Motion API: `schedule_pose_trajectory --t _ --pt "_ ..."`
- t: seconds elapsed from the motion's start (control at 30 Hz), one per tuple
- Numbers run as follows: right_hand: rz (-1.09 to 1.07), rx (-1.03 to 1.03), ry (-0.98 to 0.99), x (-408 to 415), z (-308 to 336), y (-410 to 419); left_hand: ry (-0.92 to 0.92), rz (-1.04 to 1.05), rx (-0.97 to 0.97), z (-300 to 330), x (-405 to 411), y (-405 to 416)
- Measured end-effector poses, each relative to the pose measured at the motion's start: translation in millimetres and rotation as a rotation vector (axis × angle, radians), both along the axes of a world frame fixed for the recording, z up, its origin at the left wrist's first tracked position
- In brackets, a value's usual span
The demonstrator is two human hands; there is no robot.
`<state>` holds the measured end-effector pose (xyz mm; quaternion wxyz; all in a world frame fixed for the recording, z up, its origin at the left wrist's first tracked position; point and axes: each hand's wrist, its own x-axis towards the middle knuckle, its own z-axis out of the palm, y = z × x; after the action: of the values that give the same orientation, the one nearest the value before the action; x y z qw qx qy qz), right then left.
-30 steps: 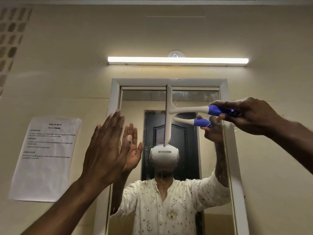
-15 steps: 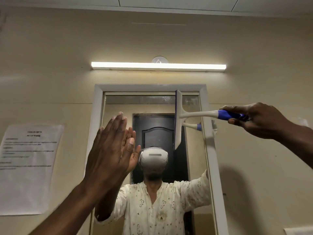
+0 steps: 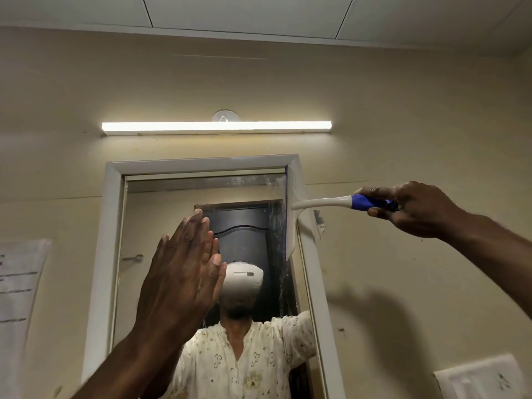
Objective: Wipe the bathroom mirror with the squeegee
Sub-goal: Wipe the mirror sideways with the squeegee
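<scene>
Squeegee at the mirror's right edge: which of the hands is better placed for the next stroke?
Right. The right hand already grips the squeegee, its blade upright at the mirror's right frame. The left hand is flat and holds nothing.

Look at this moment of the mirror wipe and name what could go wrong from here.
1. The squeegee blade stands upright at the mirror's right edge, partly over the frame; it may ride onto the frame and leave a streak beside it.
2. The right hand holds only the far end of the blue grip, so the blade may twist or press unevenly.
3. The left hand, open and flat close to the glass, may leave smears if it touches.
</scene>
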<state>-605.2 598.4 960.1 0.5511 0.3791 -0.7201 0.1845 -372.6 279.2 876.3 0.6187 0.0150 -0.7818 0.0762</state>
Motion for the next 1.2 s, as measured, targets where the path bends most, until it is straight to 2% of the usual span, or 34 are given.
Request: schedule_pose_trajectory --t 0.4,0.73,0.83,0.97,1.2 --pt "-0.058 0.032 0.037 4 8 10 -0.012 0.011 0.008 -5 19 15" --pt "-0.086 0.005 0.125 26 7 9 -0.009 0.087 0.020 -7 47 -7" --pt "-0.035 0.002 0.167 43 3 5 -0.007 0.110 0.024 -10 55 -16" --pt "0.070 0.047 0.249 76 -12 -23 0.002 0.119 0.044 -13 67 -29" --pt "0.130 0.252 0.219 112 -51 -117 0.040 0.194 0.111 -25 91 -59"
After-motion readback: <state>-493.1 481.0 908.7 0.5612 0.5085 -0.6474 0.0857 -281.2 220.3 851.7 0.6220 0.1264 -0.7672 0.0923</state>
